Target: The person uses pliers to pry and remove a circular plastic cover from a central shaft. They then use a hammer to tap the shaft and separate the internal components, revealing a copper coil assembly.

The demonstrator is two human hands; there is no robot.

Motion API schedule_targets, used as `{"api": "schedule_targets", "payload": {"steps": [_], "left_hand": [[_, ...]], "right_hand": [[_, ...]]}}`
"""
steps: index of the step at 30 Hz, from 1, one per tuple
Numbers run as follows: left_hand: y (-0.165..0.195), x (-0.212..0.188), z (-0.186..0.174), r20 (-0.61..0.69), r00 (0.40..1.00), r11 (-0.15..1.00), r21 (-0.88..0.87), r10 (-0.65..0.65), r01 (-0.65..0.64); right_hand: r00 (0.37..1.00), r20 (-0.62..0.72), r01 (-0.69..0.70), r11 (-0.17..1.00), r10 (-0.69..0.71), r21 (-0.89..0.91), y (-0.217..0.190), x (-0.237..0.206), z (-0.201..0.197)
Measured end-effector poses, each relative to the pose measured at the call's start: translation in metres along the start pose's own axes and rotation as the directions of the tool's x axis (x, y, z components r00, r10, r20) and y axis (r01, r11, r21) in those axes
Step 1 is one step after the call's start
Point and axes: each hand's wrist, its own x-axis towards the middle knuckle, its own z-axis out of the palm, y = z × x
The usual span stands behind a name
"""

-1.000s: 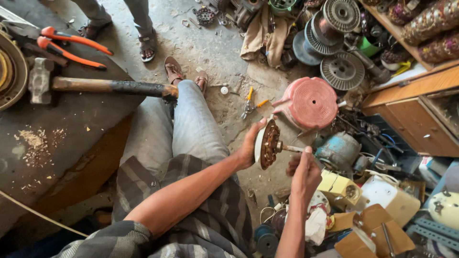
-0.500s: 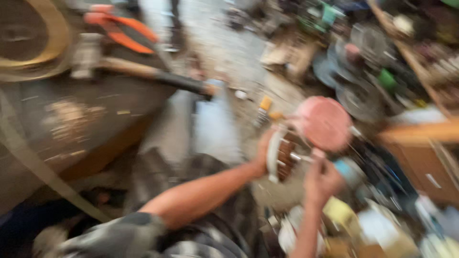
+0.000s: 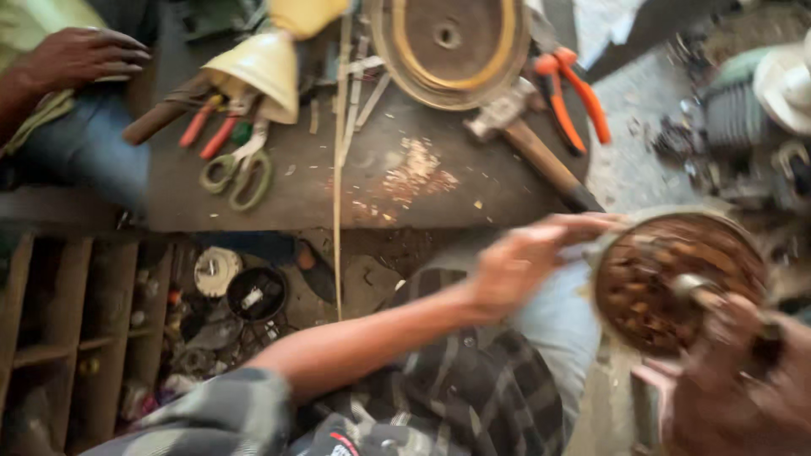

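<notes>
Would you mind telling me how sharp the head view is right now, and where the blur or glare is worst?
In the head view, motion blur smears the right hand and the round rusty motor part most; the left hand is soft too; the scissors and hammer on the dark table read clearer; daylight washes out the top right corner.

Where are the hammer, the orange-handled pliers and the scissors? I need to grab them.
hammer (image 3: 505, 112), head view, on its metal head.
orange-handled pliers (image 3: 583, 95), head view, on one orange handle.
scissors (image 3: 239, 171), head view, on the finger loops.

Soft daylight, heavy motion blur
</notes>
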Motion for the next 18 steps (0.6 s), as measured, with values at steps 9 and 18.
{"api": "schedule_targets", "payload": {"steps": [9, 18], "left_hand": [[0.204, -0.146, -0.035, -0.297, 0.847, 0.375, 0.918, 0.441, 0.126], [0.191, -0.159, -0.041, -0.186, 0.786, -0.079, 0.955, 0.589, 0.285]], "right_hand": [[0.933, 0.164, 0.222, 0.872, -0.32, 0.437, -0.146, 0.044, 0.149], [0.827, 0.366, 0.081, 0.734, -0.427, 0.675, -0.215, 0.068, 0.206]]}}
